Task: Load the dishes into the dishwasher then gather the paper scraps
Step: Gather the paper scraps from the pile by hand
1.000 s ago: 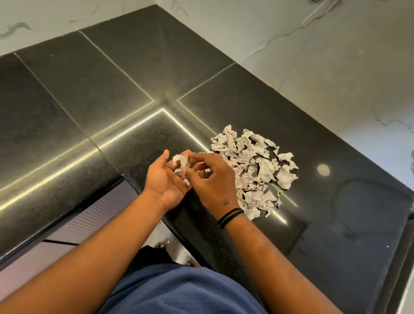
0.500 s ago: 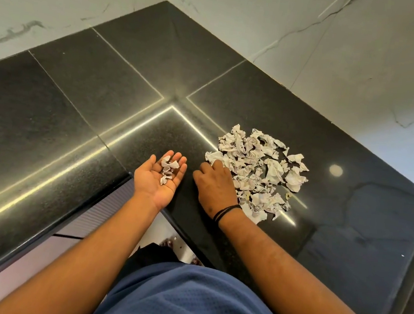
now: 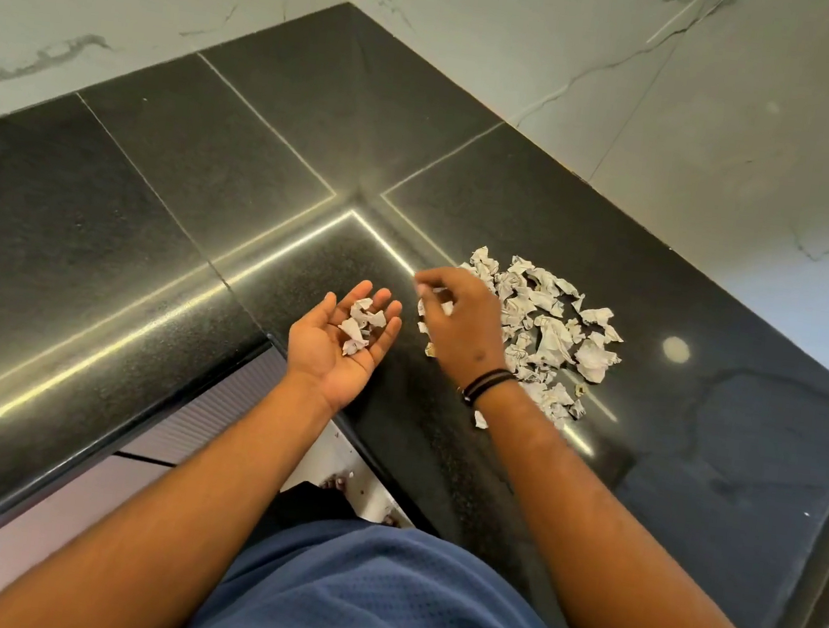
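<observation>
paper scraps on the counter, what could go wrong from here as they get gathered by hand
The left hand lies flat and open with a few scraps loose on the fingers, over the counter edge; tilting it could drop them to the floor. The right hand seems to carry only a pinch at a time, so bits may fall between the pile and the palm. One stray scrap lies hidden near the right wrist and could be brushed off.
</observation>
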`<state>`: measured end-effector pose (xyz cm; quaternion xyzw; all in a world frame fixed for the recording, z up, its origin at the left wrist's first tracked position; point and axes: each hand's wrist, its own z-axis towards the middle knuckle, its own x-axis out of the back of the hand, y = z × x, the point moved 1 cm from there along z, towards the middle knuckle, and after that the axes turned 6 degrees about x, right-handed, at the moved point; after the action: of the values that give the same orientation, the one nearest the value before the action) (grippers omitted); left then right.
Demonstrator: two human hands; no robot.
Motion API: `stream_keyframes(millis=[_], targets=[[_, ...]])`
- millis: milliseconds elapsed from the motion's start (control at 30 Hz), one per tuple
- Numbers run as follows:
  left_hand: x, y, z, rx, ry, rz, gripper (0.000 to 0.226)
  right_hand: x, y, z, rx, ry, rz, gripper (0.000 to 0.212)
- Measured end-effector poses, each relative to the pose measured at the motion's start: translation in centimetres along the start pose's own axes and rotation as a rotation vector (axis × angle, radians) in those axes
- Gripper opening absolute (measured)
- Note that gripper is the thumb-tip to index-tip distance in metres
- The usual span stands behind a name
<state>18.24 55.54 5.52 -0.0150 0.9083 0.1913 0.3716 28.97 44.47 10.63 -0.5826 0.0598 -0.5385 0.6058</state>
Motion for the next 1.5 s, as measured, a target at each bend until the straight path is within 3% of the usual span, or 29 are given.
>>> stream_keyframes(millis=[100, 267, 367, 433, 533, 633, 767, 833, 933, 1033, 1167, 1267, 1500], targets=[[0.5, 0.3, 0.0, -0.007, 0.006, -0.020, 0.042, 1.8, 2.4, 0.4, -0.117, -0.015, -0.176, 0.014], [1.3, -0.3, 0.2, 0.001, 0.057, -0.002, 0.043, 0.9, 2.7, -1.7, -0.112, -0.416, -0.550, 0.020], [1.6, -0.3, 0.2, -0.006, 0.070, 0.009, 0.044, -0.9, 2.4, -2.9, -0.024, -0.428, -0.764, 0.033], [1.7, -0.3, 0.2, -0.004, 0.068, 0.027, 0.044, -1.7, 2.9, -3.4, 0.044, -0.394, -0.823, 0.025], [1.7, -0.3, 0.0, 0.005, 0.059, 0.054, 0.044, -2.1, 3.6, -3.5, 0.082, -0.352, -0.844, 0.012], [1.8, -0.5, -0.1, 0.023, 0.032, 0.073, 0.047, -2.0, 3.6, -3.4, 0.056, -0.301, -0.823, 0.011], [1.6, -1.1, -0.4, 0.050, -0.020, 0.073, 0.052, -2.3, 1.0, -3.3, 0.051, -0.093, -0.513, 0.009], [1.4, -1.4, -0.4, 0.073, -0.041, 0.059, 0.053, -3.0, -0.6, -3.3, 0.083, -0.130, -0.356, 0.010], [1.3, -1.4, -0.2, 0.082, -0.055, 0.047, 0.052, -2.7, -0.2, -2.1, -0.015, -0.110, -0.176, 0.018], [1.5, -1.1, -0.2, 0.067, -0.046, 0.023, 0.046, -0.6, 2.4, -0.1, -0.118, -0.097, -0.340, 0.025], [1.9, -1.1, -0.1, 0.077, -0.026, 0.011, 0.043, 0.0, 4.3, 1.1, -0.127, -0.364, -0.673, 0.039], [1.9, -1.3, 0.0, 0.090, -0.021, 0.011, 0.043, -1.3, 5.1, 1.0, -0.044, -0.470, -0.783, 0.031], [1.6, -0.9, -0.1, 0.089, 0.025, 0.025, 0.044, -0.7, 4.5, 1.2, -0.020, -0.214, -0.675, 0.019]])
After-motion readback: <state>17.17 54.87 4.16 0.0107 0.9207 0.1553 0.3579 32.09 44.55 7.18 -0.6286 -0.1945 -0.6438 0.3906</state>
